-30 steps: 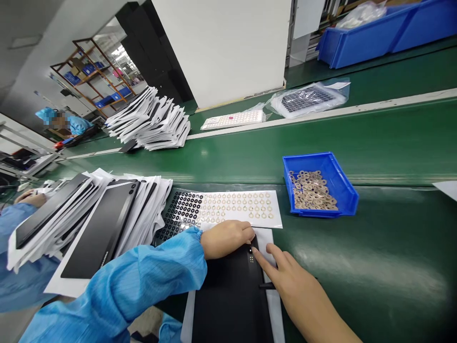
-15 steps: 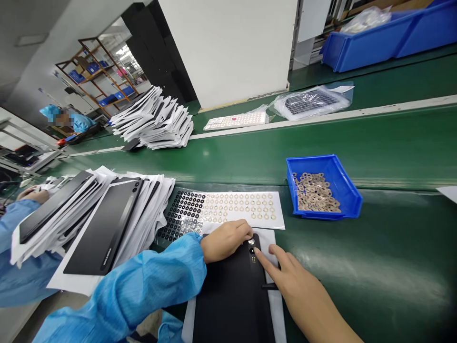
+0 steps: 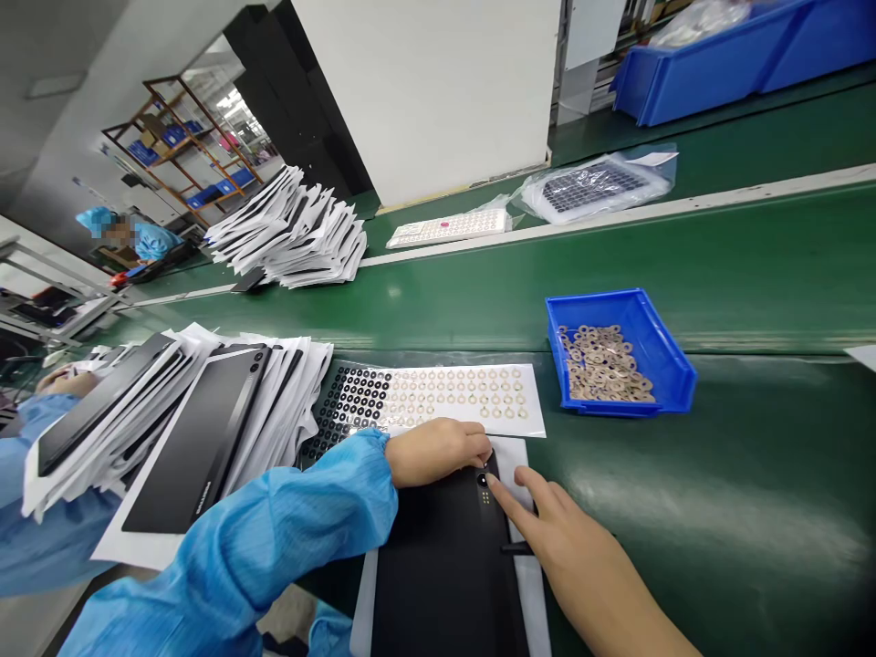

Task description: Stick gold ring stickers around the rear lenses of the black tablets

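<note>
The black tablet (image 3: 444, 566) lies face down on a white sheet on the green desk (image 3: 718, 511), its near end cut off by the frame edge. The left hand (image 3: 438, 452) rests curled over its top corner, covering the upper camera lens that showed half a second ago; whether its grip pinches anything is hidden. The right hand (image 3: 575, 547) lies flat, fingers apart, forefinger tip touching the lower lens (barely shifted since). Just beyond sits the ring sticker sheet (image 3: 438, 397), with the blue bin (image 3: 667, 351) of rings to its right.
</note>
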Available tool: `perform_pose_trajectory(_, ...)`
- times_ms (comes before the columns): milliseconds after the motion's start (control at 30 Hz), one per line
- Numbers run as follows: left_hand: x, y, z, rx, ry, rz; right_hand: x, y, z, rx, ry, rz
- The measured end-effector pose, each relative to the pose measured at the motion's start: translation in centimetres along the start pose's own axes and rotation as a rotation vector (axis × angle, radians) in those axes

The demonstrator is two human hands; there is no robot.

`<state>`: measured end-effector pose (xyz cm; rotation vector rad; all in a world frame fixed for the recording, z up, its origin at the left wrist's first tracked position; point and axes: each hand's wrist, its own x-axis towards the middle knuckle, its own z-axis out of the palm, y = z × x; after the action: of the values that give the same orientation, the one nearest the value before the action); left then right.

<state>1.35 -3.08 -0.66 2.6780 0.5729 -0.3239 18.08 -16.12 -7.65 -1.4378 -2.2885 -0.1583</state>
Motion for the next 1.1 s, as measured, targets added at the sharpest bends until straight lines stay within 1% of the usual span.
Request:
perform_pose_trajectory(167,0.0,0.2,0.1,0.046,-0.021,-0.011,0.2,-0.2,-0.1,0.018,-0.001,-0.001)
perform_pose_trajectory(300,-0.2,0.4,0.4,0.057,-0.005,-0.028,0.2,-0.2,-0.1,0.014,0.010,0.000)
perform_pose_trajectory(533,-0.8,0.3,1.4,-0.007,0.097,-0.079,0.1,0.0,-0.1,0.004,0.007,-0.009)
perform_pose_trajectory(700,-1.4,0.1,1.4,-0.098,0.137,-0.043,0.2,-0.1,-0.1,0.021,0.013,-0.017)
perform_pose_trajectory(833,-1.4,0.2,1.6,-0.144,0.186,-0.048,0.4,-0.1,-0.1,0.037,0.019,-0.005)
perform_pose_trajectory(967,-1.0,0.6,2.4,-0.213,0.274,-0.078,0.4,-0.1,-0.2,0.035,0.052,0.002)
perform_pose_trajectory(1033,-1.0,0.8,2.9,-0.268,0.367,-0.124,0.1,-0.3,-0.3,0.033,0.066,0.056)
perform_pose_trajectory(1100,-1.7,0.9,3.5,-0.328,0.499,-0.205,-0.5,-0.7,-0.5,0.075,0.055,0.168)
